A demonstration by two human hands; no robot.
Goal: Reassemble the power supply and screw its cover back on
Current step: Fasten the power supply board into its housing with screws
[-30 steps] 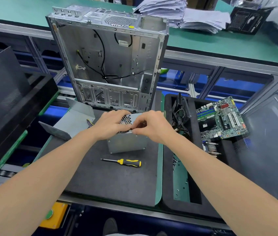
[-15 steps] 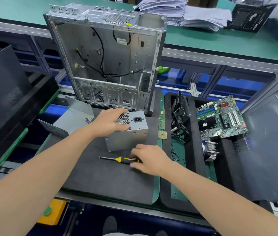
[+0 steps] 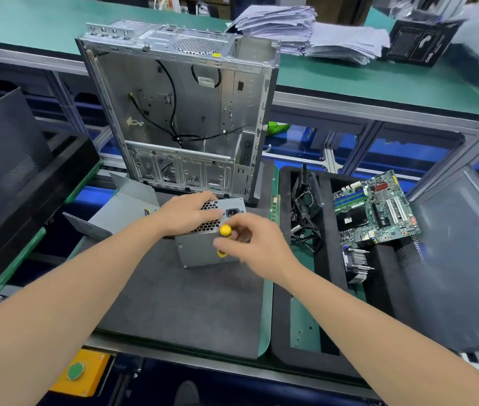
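While the left hand (image 3: 187,213) lies flat, fingers stretched over the perforated top of the power supply (image 3: 203,252), the right hand (image 3: 251,244) is curled round the yellow-and-black handle of a screwdriver (image 3: 225,230). It holds the tool over the box's near right part, with the yellow butt end pointing up toward us. The tip is hidden behind the fingers, so I cannot tell whether it touches the metal. The power supply stands on the grey mat (image 3: 173,303), close to its far edge and right of the middle. It is just in front of the open computer case (image 3: 179,112), which stands upright at that far edge. A bent grey metal panel (image 3: 127,209) lies at the mat's far left corner, beside the left wrist. Past the mat's right edge, a black tray (image 3: 280,317) holds a tangle of cables (image 3: 305,212) and a motherboard (image 3: 376,209). A stack of papers (image 3: 305,27) sits on the green bench (image 3: 27,22) behind the case.
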